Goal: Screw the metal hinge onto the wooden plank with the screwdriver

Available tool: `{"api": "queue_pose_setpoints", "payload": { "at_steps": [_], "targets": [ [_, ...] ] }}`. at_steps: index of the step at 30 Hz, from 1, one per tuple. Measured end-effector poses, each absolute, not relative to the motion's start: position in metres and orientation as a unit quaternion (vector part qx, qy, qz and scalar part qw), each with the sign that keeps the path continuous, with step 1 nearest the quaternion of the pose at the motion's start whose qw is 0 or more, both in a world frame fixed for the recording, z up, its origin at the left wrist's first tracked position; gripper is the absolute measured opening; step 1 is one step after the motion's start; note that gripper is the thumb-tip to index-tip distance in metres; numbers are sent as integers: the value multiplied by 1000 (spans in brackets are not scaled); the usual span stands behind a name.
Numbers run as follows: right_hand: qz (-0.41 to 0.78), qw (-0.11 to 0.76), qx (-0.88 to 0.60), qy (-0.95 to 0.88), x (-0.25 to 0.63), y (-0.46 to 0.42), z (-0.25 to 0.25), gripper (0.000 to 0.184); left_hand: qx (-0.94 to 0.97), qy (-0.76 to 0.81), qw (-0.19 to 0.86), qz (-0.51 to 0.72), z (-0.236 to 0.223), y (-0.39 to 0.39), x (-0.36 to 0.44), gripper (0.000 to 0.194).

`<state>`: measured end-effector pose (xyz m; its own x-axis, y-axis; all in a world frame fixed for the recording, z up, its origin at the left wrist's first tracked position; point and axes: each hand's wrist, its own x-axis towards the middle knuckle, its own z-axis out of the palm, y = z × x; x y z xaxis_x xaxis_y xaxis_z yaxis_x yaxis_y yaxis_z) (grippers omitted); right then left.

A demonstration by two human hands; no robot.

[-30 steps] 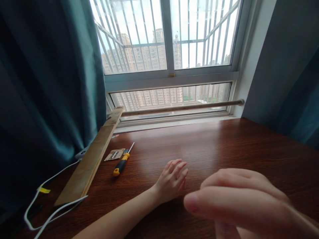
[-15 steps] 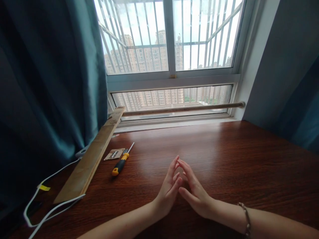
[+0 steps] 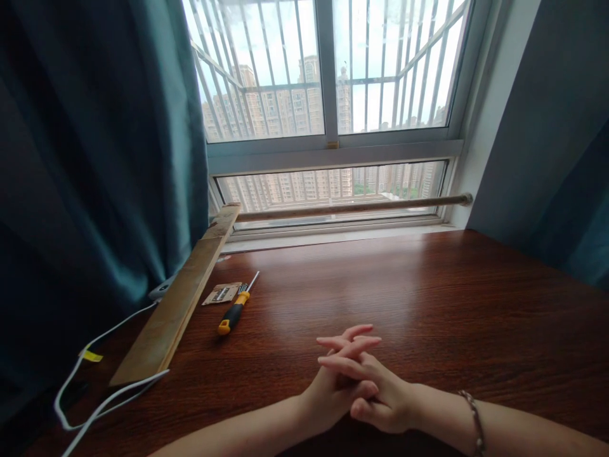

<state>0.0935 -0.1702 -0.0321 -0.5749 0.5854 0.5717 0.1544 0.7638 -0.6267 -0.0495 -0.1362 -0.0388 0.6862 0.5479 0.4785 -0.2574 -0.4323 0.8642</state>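
My left hand (image 3: 326, 392) and my right hand (image 3: 391, 392) meet low in the middle of the view, above the brown wooden table (image 3: 457, 304). Their fingers are stretched out and cross between one another. Nothing is held in either hand. The thumbs lie close together on the near side. A bracelet (image 3: 472, 416) circles my right wrist. Left of the hands, apart from them, lies a yellow and black screwdriver (image 3: 232, 317) with its metal shaft pointing to the window. Touching or beside its shaft is a small card (image 3: 221, 293) with dark metal pieces, too small to name.
A long wooden board (image 3: 164, 324) runs along the table's left side. A white cable (image 3: 61, 400) with a yellow tag (image 3: 92, 357) curls near its lower end. Behind stand a blue curtain (image 3: 143, 127), a rod (image 3: 361, 208) and a barred window (image 3: 273, 143).
My hands went from fingertips touching in a steep peak to fingers interlaced, lower down. The view has shifted very slightly; the screwdriver, card and board lie as before.
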Motion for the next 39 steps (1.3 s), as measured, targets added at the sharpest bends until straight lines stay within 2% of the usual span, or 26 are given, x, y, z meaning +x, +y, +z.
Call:
{"api": "queue_pose_setpoints", "payload": {
  "at_steps": [3,9,16,23,30,39],
  "targets": [
    [224,377,-181,-880,94,-169,-32,57,813,53,450,366,-35,-135,-53,37],
    [161,370,-171,-899,95,-167,-30,52,857,14,370,358,-30,-134,-53,33],
    [137,314,-216,-915,98,-168,-27,47,843,64,431,316,-26,-137,-56,35],
    [129,322,-220,-912,99,-168,-34,48,842,89,429,315,-28,-136,-56,31],
    [128,303,-229,-916,98,-168,-31,38,824,125,457,311,-23,-138,-56,30],
    [126,318,-230,-911,98,-168,-33,47,830,126,460,290,-26,-135,-56,25]
  ]
}}
